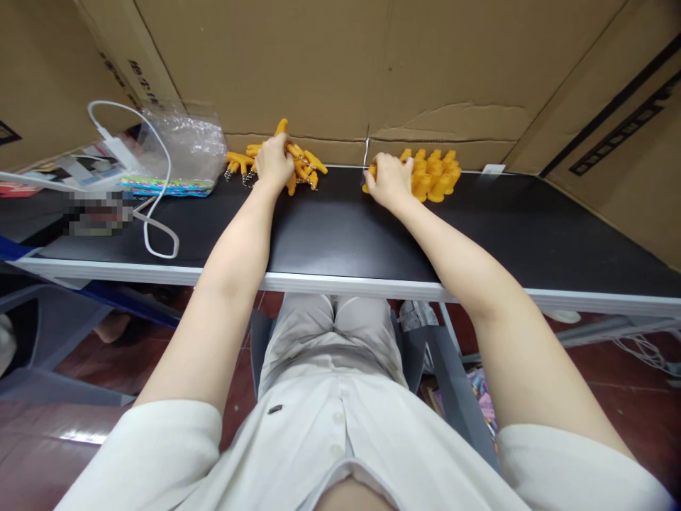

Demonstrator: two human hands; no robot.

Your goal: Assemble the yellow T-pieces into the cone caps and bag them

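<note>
Currently L hand atop chained orange pcs, 1 tip jutting above, can't tell if clamped; R hand pinching orange pc beside upright pcs.

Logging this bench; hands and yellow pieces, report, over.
Left hand at chained yellow pieces. Right hand at standing yellow pieces. White cable off left, apart from both hands.

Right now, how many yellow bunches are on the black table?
2: a loose yellow heap with silver chains at the left hand; an upright yellow cluster at the right hand. Hands may hide pieces.
</note>
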